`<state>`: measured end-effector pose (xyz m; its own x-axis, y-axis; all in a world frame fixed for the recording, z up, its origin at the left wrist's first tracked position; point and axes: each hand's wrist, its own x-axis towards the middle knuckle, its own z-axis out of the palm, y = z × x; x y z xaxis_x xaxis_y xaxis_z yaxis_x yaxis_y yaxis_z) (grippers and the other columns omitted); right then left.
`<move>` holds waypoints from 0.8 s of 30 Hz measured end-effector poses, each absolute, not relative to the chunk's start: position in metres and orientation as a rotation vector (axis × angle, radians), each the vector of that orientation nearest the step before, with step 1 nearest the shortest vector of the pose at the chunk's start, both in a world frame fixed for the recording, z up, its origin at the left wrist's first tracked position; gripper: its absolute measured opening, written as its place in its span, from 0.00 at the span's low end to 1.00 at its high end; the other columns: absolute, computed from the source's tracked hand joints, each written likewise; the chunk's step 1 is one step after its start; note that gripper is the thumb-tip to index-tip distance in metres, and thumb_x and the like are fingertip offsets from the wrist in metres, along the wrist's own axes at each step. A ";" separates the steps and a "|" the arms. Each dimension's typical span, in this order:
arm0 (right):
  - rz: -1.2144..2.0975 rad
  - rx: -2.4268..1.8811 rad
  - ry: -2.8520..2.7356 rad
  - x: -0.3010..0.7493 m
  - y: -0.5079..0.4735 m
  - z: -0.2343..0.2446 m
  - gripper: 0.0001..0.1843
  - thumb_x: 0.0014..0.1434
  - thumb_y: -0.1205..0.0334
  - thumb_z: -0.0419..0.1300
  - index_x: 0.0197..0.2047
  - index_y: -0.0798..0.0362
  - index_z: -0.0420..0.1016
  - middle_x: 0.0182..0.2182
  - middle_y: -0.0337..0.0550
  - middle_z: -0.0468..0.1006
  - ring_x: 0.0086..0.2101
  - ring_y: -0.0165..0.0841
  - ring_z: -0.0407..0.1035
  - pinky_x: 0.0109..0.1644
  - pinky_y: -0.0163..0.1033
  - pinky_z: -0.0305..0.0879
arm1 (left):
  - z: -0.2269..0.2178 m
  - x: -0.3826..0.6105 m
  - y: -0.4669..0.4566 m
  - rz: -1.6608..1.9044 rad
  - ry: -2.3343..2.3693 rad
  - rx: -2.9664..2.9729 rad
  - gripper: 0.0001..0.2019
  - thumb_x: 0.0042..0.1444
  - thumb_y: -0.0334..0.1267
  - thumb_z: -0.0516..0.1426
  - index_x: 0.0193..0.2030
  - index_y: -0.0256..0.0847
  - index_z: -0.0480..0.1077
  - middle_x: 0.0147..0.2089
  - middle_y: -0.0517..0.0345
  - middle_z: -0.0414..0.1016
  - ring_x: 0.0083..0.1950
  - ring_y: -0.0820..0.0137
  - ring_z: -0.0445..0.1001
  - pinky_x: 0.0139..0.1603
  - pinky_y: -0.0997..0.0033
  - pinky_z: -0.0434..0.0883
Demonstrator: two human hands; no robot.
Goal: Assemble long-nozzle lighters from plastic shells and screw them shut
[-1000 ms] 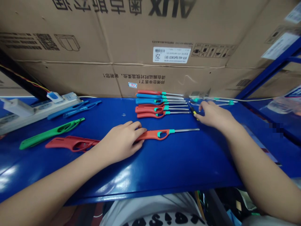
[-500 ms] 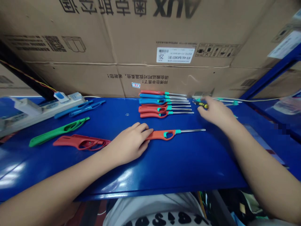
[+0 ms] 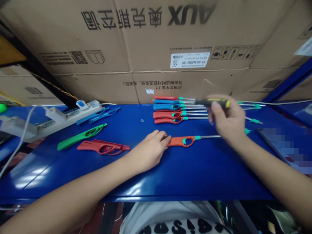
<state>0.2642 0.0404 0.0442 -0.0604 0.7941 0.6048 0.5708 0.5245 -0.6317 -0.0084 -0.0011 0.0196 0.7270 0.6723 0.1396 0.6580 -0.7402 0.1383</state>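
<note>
Fingers of the left hand (image 3: pixel 151 152) grasp the orange lighter (image 3: pixel 177 141) by its handle end; those of the right hand (image 3: pixel 229 120) wrap a black-and-yellow tool (image 3: pixel 214 103).

The lighter lies on the blue surface (image 3: pixel 195 172), nearer the person than the row of lighters (image 3: pixel 166 115). Held at one end only, it could swivel if pushed sideways; a careless sweep could scatter the tiny metal pieces (image 3: pixel 141 120).

A single head-worn camera looks forward and down — close over the left hand (image 3: pixel 152 151) and right hand (image 3: pixel 230 120) — spanning the blue surface (image 3: pixel 195 175) from the wearer's shirt (image 3: pixel 175 211) to the carton (image 3: pixel 146 61)
</note>
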 end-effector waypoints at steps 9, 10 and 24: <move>0.573 -0.696 -2.206 0.183 0.046 0.025 0.13 0.67 0.61 0.58 0.54 0.51 0.75 0.51 0.48 0.81 0.51 0.38 0.75 0.57 0.48 0.70 | 0.014 -0.005 -0.004 0.349 1.017 2.906 0.16 0.71 0.35 0.50 0.59 0.34 0.72 0.58 0.42 0.72 0.59 0.53 0.70 0.59 0.51 0.73; 0.567 -0.695 -2.213 0.179 0.050 0.024 0.13 0.67 0.61 0.58 0.54 0.51 0.75 0.51 0.48 0.81 0.51 0.38 0.75 0.58 0.48 0.70 | 0.014 -0.005 -0.003 0.353 1.012 2.904 0.15 0.71 0.36 0.51 0.58 0.34 0.72 0.58 0.42 0.73 0.59 0.53 0.70 0.60 0.50 0.73; 0.408 -0.755 -2.258 0.160 0.064 0.021 0.14 0.67 0.60 0.58 0.56 0.49 0.73 0.51 0.47 0.78 0.51 0.39 0.74 0.57 0.48 0.70 | 0.014 -0.007 0.000 0.420 0.992 2.874 0.14 0.70 0.36 0.53 0.54 0.34 0.75 0.56 0.39 0.75 0.60 0.52 0.72 0.61 0.50 0.72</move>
<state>0.1596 0.0641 0.0208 -0.5770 0.6225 0.5288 0.3983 0.7797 -0.4832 -0.0069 -0.0004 0.0140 0.7539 0.6145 0.2324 0.5948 -0.7887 0.1557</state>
